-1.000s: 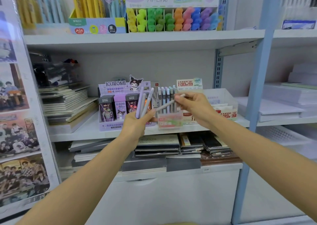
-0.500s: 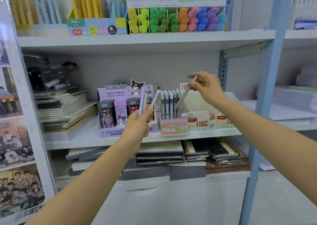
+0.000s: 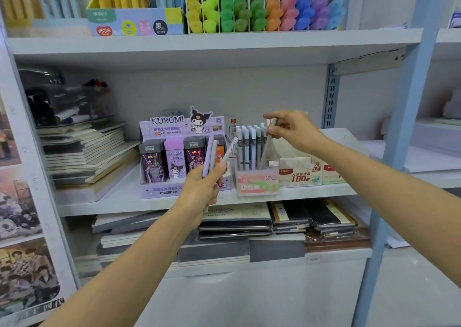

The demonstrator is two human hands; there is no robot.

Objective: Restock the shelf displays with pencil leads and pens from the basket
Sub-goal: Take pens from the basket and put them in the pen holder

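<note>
Grey pen (image 3: 266,149), pinched near its top by our right hand (image 3: 293,129), leaned into the clear box (image 3: 257,184); we judged it best straightened before release, our left hand (image 3: 199,189) gripping spares (image 3: 209,156).

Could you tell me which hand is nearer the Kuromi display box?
Left. The left hand is directly in front of the Kuromi display box; the right hand is off to its right, above the pen holder.

Both arms reach forward; left hand (image 3: 199,192) grips slim pastel pens (image 3: 209,154), right hand (image 3: 293,129) pinches a slim grey pen (image 3: 265,152).
</note>
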